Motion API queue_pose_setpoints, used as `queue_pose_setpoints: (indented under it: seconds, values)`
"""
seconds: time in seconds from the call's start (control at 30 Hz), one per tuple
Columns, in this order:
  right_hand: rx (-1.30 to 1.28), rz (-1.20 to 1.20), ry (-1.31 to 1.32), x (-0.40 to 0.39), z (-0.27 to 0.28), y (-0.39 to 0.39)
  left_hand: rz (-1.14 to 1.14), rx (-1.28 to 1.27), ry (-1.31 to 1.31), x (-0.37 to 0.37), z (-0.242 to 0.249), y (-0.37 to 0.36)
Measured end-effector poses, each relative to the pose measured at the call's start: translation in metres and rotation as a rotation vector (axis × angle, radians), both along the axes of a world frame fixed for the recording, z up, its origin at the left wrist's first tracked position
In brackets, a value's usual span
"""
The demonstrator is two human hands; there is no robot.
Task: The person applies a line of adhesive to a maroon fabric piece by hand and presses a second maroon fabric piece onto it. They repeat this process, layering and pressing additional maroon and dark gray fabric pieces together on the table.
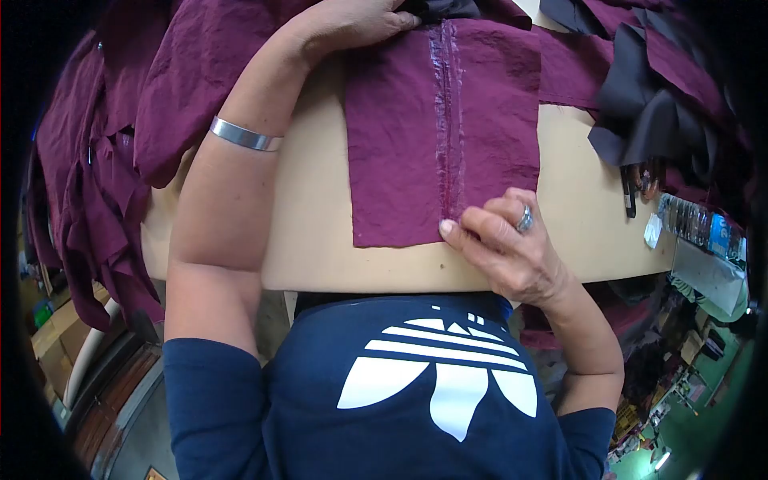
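Observation:
A maroon fabric piece (396, 136) lies on the pale tabletop in front of me. Down its middle runs a seam (446, 120) with shiny, crinkled strips on both sides. At the near end of that seam, my right hand (512, 248) has curled fingers and pinches the cloth's lower edge between thumb and finger; a ring shows on it. My left hand (360, 22) rests at the far left corner of the piece, beside a dark fabric part (448, 8). Its thumb is stretched out over the cloth, while the other fingers are partly cut off by the top edge of view.
More maroon cloth (192, 88) hangs over the table's left side. Maroon and black pieces (656, 104) are heaped at the right. A clear plastic bottle (696, 224) stands past the table's right edge. The pale table (312, 216) has a curved front edge against my body.

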State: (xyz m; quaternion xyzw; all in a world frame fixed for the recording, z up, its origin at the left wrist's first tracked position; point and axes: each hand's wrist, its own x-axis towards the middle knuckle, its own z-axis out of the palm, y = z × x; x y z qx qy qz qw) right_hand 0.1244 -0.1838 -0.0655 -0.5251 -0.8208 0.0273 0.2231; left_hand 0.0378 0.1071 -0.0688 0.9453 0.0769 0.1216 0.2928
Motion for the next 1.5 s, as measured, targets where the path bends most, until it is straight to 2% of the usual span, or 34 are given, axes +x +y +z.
queue_pose_setpoints:
  seconds: [0.1,0.13,0.23,0.4,0.5,0.53,0.67,0.77,0.87,1.1,1.27,1.37,1.5]
  values:
    - [-0.113,0.029,0.118,0.0,0.01,0.002,0.012,0.0,0.024,0.002,0.001,-0.001]
    - [-0.201,0.041,0.25,0.005,0.009,0.006,0.009,0.0,0.029,0.002,0.001,-0.001]
    - [-0.22,-0.195,0.46,-0.005,0.006,0.011,0.016,0.01,0.027,0.002,0.001,0.0]
    - [-0.056,-0.061,0.147,-0.009,0.0,0.0,0.027,0.007,0.038,-0.002,0.006,-0.004]
    - [-0.207,-0.035,0.214,-0.006,0.013,0.001,0.027,-0.018,0.047,-0.003,0.012,-0.008]
    - [-0.338,-0.028,0.286,-0.004,0.02,0.005,0.029,-0.027,0.053,-0.001,0.008,-0.006]
    - [-0.305,-0.161,0.58,0.009,0.033,0.038,0.017,-0.012,0.034,0.001,-0.001,0.0]
    - [-0.077,-0.285,0.326,0.023,0.024,0.078,0.011,0.007,0.021,0.001,-0.004,0.001]
    - [0.1,-0.299,0.137,0.032,-0.002,0.102,0.02,0.012,0.03,0.001,-0.002,0.001]
    - [0.187,-0.097,-0.261,0.014,0.006,0.053,-0.011,-0.017,-0.012,0.0,-0.001,0.001]
    - [-0.016,-0.068,-0.069,0.014,0.018,0.05,0.008,0.029,-0.003,0.001,-0.002,0.001]
    - [0.06,-0.235,-0.112,0.021,0.003,0.066,0.02,0.005,0.015,0.001,-0.001,0.0]
    - [0.053,-0.144,-0.14,0.008,0.009,0.038,0.018,-0.006,0.021,0.001,0.0,0.0]
